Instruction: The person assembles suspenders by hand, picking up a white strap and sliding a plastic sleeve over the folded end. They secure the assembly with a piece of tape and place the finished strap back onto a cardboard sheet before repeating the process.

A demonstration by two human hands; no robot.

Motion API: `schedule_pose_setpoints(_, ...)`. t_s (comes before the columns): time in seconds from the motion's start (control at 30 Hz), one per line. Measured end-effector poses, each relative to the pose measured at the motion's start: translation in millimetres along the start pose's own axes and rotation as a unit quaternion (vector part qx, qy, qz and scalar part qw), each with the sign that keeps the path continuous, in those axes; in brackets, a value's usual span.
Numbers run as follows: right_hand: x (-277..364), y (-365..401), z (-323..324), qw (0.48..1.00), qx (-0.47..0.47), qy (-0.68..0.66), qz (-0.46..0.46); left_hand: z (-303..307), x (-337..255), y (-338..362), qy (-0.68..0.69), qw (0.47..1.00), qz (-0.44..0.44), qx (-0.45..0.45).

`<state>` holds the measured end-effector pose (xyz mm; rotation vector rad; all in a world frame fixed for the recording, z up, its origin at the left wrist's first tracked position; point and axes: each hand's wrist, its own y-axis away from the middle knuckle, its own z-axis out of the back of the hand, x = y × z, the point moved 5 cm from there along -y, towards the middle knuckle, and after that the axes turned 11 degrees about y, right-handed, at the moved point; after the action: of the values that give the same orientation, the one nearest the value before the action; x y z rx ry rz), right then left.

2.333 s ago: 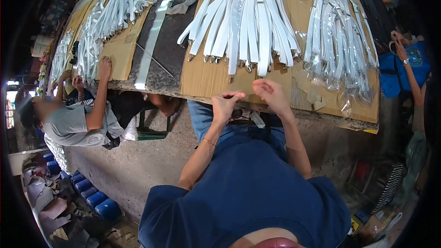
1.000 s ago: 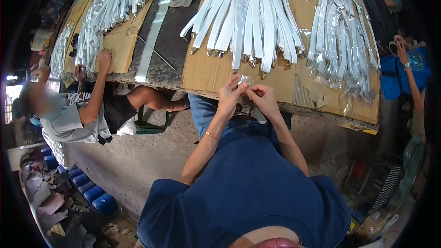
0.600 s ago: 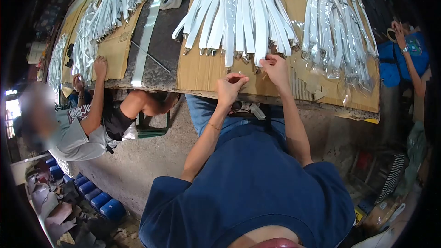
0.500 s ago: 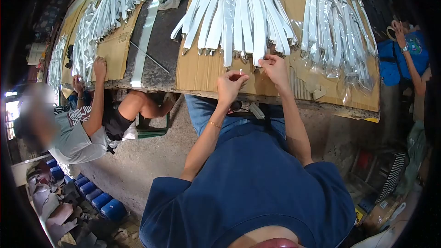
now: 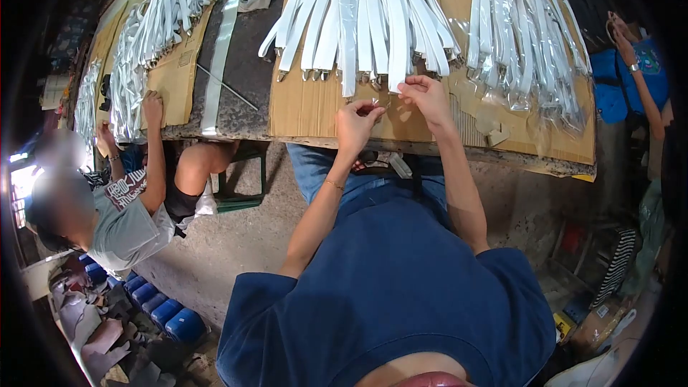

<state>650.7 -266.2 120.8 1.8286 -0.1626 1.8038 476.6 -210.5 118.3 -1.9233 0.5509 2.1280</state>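
Note:
A fan of white suspenders (image 5: 373, 18) with metal clips at their lower ends lies on a cardboard sheet (image 5: 304, 111). My right hand (image 5: 431, 102) is closed in a pinch at the bottom end of one white strap (image 5: 397, 46), which hangs a little lower than its neighbours. Just left of that end, my left hand (image 5: 355, 127) pinches thumb against fingertips. Something tiny and shiny seems to show at its fingertips, too small to name. The two hands are close but apart.
Bundles of white straps lie right, some in clear plastic (image 5: 527, 50), and left (image 5: 143, 57). A thin metal rod (image 5: 228, 88) and a long pale strip (image 5: 223, 57) lie between. A co-worker (image 5: 129, 215) sits at left; another person's hand (image 5: 622, 39) is at right.
The view has shifted slightly. My right hand stays at the strap's end, and my left fingers remain pinched nearby. The co-worker at left has shifted position; the right-hand person's hands have moved.

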Motion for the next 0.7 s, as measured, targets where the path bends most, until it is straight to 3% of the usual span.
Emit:
schedule_pose_setpoints(0.13, 16, 6, -4, 0.995, 0.044, -0.081, -0.036, 0, 6, -3, -0.002, 1.000, -0.011, 0.001)
schedule_pose_setpoints(0.7, 30, 8, -5, 0.994, 0.071, -0.069, -0.040, -1, 11, -9, 0.070, 0.997, 0.014, 0.001)
